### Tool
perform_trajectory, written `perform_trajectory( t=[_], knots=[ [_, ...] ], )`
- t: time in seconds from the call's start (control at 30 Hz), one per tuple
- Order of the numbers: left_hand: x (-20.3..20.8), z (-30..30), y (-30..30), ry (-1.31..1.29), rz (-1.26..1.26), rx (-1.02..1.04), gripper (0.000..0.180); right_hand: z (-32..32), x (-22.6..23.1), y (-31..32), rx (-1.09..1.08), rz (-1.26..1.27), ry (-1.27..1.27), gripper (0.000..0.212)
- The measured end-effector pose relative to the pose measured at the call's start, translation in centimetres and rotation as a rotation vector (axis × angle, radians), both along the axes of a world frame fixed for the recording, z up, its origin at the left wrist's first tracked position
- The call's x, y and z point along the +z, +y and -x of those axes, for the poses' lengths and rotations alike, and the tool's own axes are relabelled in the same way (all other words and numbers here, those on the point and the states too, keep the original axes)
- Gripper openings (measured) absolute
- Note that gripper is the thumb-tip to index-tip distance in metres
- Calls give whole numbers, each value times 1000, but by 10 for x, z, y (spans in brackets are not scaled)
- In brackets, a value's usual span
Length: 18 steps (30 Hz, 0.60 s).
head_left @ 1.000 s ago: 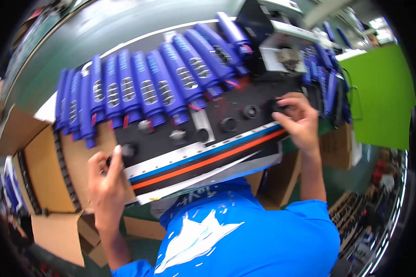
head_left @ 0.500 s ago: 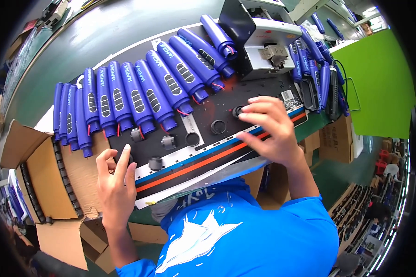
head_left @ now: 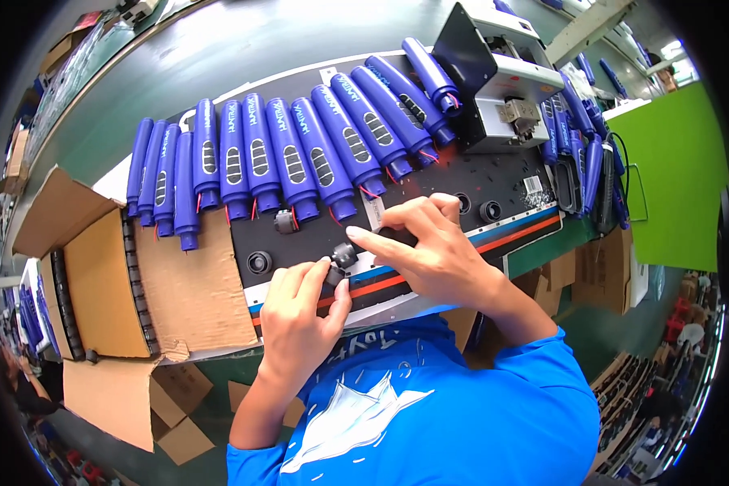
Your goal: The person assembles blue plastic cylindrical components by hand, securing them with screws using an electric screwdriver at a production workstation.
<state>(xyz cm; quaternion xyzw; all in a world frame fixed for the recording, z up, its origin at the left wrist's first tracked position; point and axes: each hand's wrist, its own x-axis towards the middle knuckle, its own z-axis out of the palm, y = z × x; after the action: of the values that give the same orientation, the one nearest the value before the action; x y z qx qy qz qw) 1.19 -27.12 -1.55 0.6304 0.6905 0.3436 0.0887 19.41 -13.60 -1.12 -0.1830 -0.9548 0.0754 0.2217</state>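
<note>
My left hand [head_left: 304, 312] is closed at the fingertips on a small black cylindrical part [head_left: 334, 275] over the front of the black mat. Touching or just beyond it is a ribbed black ring part [head_left: 344, 256]. My right hand [head_left: 445, 255] is curled low over the mat, its thumb stretched toward that ring; a dark shape shows between its fingers, mostly hidden. Other ring parts lie around: one [head_left: 259, 262] at the left, one [head_left: 285, 220] below the tubes, two [head_left: 490, 211] right of my right hand. Purple tubes [head_left: 320, 158] with red wires lie in a row behind.
A grey-and-black machine with a metal clamp [head_left: 520, 117] stands at the back right. More purple tubes [head_left: 591, 174] are piled beside it, near a green panel [head_left: 668, 178]. At the left, an open cardboard box [head_left: 194, 300] holds rows of black parts [head_left: 138, 287].
My left hand has moved right and taken a black part. My right hand has come left and nearer, leaving a ring part at the right. The view has shifted, so the tubes appear further right.
</note>
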Motion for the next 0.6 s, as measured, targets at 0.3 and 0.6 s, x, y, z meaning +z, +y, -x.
perform_trajectory(
  t=[0.3, 0.6],
  knots=[
    [3, 6, -3, 91, 21, 53, 35, -7, -19, -17, 36, 162, 273, 37],
    [21, 12, 16, 412, 198, -127, 40, -17, -18, -23, -102, 156, 214, 45]
  ],
)
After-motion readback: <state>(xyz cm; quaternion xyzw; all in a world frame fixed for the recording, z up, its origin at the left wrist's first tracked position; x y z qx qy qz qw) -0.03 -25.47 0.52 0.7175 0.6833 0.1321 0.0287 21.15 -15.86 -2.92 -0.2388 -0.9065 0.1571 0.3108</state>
